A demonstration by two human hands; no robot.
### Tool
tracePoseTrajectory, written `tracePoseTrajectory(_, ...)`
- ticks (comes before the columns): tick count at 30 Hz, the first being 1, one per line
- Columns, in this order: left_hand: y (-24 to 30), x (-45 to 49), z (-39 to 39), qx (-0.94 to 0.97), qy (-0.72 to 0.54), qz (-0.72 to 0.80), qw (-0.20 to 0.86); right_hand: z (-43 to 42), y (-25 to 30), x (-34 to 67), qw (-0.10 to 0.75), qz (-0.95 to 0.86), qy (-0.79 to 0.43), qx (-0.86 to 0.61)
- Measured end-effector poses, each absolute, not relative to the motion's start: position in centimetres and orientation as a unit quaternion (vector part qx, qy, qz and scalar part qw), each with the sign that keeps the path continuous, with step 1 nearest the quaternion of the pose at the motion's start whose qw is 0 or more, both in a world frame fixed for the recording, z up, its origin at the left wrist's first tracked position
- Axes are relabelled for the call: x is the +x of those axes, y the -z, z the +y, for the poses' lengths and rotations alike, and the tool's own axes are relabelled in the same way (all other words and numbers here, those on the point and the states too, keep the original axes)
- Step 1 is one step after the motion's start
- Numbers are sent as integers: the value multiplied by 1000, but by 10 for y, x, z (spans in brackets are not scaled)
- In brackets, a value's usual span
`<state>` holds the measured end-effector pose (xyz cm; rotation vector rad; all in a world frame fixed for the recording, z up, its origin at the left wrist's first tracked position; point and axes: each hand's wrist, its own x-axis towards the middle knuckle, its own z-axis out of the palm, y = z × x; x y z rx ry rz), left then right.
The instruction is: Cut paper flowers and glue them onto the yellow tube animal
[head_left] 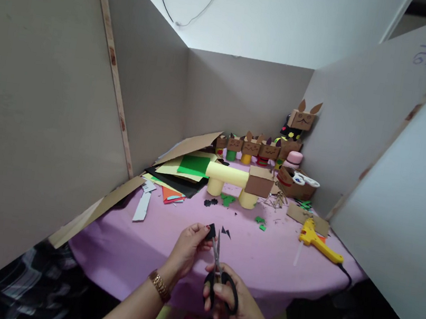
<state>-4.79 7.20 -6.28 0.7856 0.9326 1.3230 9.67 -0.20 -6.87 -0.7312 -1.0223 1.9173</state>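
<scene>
Between thumb and fingers, my left hand (188,246) pinches a small piece of black paper (212,231). My right hand (234,296) has its fingers through the black handles of a pair of scissors (217,259). The blades are parted and point up at the black paper, close to its right edge; whether they touch it I cannot tell. Small black scraps (226,232) lie on the cloth just beyond the blade tips. Farther back stands a yellow paper-tube animal body (229,173) on tube legs, with a brown cardboard box head (261,181).
A yellow glue gun (319,240) lies at the right, its cord running off the edge. Coloured paper and cardboard sheets (179,168) are stacked at the left. Box-headed figures (251,148) line the back, near a cardboard box (293,185) holding white-handled scissors (305,179). Grey panels enclose the purple-covered table (170,228).
</scene>
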Motion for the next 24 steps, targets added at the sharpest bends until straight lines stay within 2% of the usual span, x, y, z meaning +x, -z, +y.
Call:
tracePoseTrajectory(6, 63, -47, 70, 358, -565, 407, 622, 4, 68, 101, 430, -419, -742, -298)
tracePoseTrajectory(24, 61, -48, 70, 395, -526, 385, 648, 8, 75, 102, 464, -317, -794, -230)
